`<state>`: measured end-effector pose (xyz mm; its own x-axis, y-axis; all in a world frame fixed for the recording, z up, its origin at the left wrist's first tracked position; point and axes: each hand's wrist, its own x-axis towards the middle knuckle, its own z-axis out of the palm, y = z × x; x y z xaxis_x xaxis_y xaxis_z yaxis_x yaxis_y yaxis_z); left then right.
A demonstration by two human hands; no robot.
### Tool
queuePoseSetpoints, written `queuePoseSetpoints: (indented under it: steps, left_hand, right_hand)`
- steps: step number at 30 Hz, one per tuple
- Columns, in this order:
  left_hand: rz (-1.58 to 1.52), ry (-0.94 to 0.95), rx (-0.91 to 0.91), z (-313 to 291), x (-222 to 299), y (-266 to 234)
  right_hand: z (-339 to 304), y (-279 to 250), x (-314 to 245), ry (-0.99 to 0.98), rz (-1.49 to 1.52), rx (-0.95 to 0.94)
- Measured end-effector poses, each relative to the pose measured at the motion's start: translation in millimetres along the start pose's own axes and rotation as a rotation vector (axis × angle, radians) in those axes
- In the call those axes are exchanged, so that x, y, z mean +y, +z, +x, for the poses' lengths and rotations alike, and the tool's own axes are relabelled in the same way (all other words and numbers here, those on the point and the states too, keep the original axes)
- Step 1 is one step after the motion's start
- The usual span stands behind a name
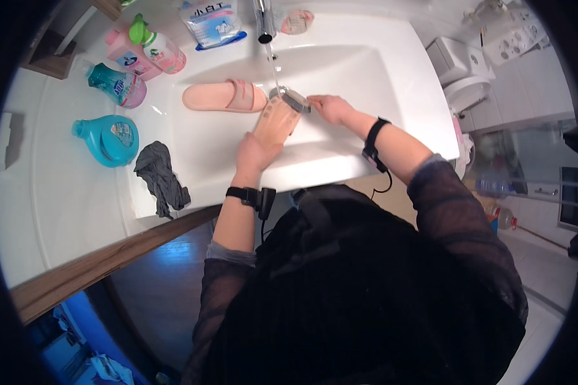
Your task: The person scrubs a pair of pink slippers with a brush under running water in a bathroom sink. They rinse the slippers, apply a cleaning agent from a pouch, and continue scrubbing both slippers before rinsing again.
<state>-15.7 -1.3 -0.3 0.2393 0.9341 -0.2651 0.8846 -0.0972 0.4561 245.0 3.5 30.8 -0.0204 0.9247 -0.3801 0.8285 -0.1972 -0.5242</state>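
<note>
My left hand (257,153) grips a pink slipper (277,119) by its heel end and holds it sole-up over the white sink basin (359,70). My right hand (329,108) holds a grey scrub brush (294,99) against the slipper's far end. A thin stream of water (275,70) falls from the chrome tap (263,22) onto that spot. A second pink slipper (225,96) lies flat in the basin to the left.
Left of the basin stand a teal detergent bottle (109,139), a teal-and-pink bottle (119,85), pink bottles (151,51) and a blue-white refill pouch (210,22). A dark grey rag (162,178) lies at the counter's front edge. A white toilet (462,70) is to the right.
</note>
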Motion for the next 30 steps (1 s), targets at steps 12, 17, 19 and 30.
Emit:
queuePoseSetpoints:
  steps: [12, 17, 19, 30]
  left_hand:
    - [-0.105, -0.082, -0.071, 2.4, 1.8, -10.1]
    - [-0.111, -0.066, 0.015, 2.0, -0.8, -7.1]
    - [-0.282, -0.018, 0.051, 0.4, -4.4, -6.2]
    - [-2.109, -0.401, -0.094, 13.2, 7.6, -7.5]
  right_hand:
    - [-26.5, -15.1, 2.0, 0.020, -0.220, -0.025]
    - [9.4, -6.9, 9.9, 0.054, -0.147, 0.035]
    - [3.5, 3.3, 2.1, -0.041, -0.078, 0.036]
    - [-72.2, 5.2, -44.6, -0.455, 0.160, 0.042]
